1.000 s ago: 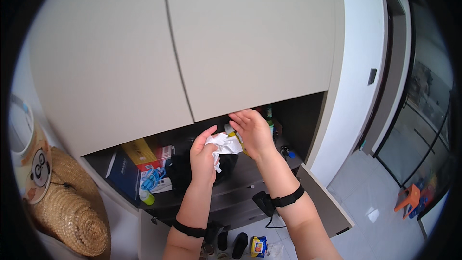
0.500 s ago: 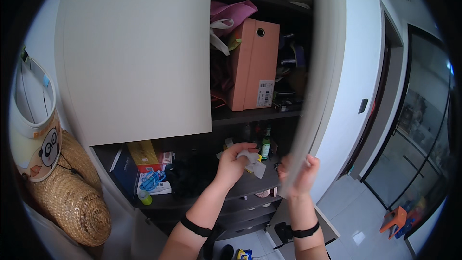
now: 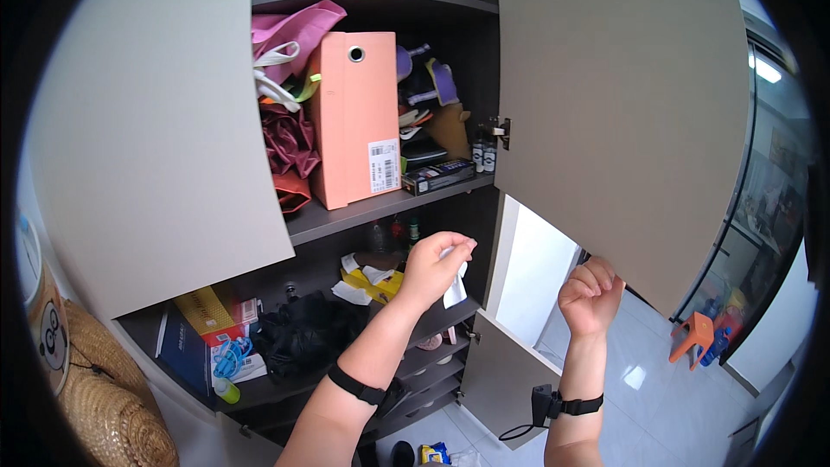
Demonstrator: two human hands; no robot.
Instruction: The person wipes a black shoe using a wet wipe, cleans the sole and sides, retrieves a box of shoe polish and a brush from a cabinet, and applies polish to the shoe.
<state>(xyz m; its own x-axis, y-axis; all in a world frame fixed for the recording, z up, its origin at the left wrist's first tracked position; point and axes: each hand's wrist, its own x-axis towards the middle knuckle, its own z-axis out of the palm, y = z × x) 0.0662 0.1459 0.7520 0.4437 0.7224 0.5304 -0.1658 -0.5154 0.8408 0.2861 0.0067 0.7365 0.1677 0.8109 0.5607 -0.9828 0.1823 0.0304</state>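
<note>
My left hand (image 3: 435, 268) is raised in front of the open cupboard, pinching a crumpled white paper (image 3: 454, 287). My right hand (image 3: 590, 296) grips the lower edge of the right cupboard door (image 3: 618, 104), which is swung wide open. Inside, a tall salmon-pink box (image 3: 350, 112) stands on the middle shelf (image 3: 380, 206) between pink and dark red bags (image 3: 285, 78) and small dark boxes. The left door (image 3: 147, 130) stays closed.
The lower shelf holds a black bundle (image 3: 303, 337), yellow packets (image 3: 373, 284), a yellow box and blue items. A woven straw hat (image 3: 104, 389) lies at the lower left. A lower door (image 3: 501, 372) hangs open. An orange stool (image 3: 692, 335) stands on the tiled floor at right.
The right upper door went from closed to fully open, pulled by my right hand. My left hand kept the white paper and rose slightly. The view tilted upward.
</note>
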